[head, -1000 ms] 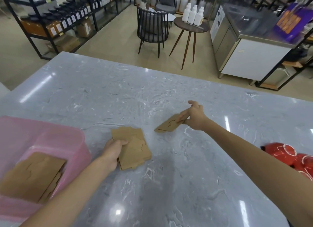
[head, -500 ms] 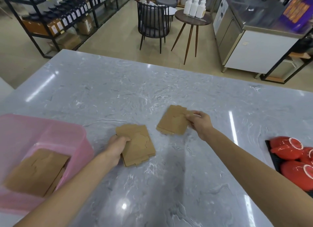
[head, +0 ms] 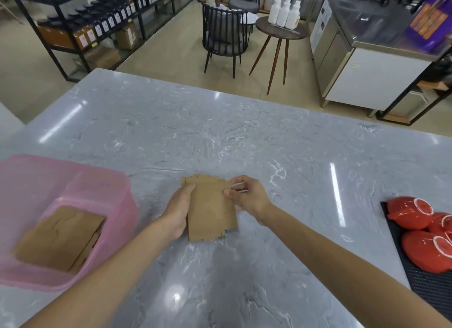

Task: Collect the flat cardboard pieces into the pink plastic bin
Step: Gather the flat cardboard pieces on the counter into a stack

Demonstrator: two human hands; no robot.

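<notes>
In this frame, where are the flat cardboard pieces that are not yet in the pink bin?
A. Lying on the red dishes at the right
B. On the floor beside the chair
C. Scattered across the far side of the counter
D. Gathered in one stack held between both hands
D: the left hand and right hand grip one cardboard stack from either side over the counter, right of the pink bin.

The cardboard pieces (head: 210, 210) are plain brown; the bin (head: 36, 181) is translucent pink; the table (head: 220, 137) is grey marbled with white veins; the bowls (head: 415, 234) are glossy red with white rings, on a dark mesh tray (head: 430, 293).
</notes>
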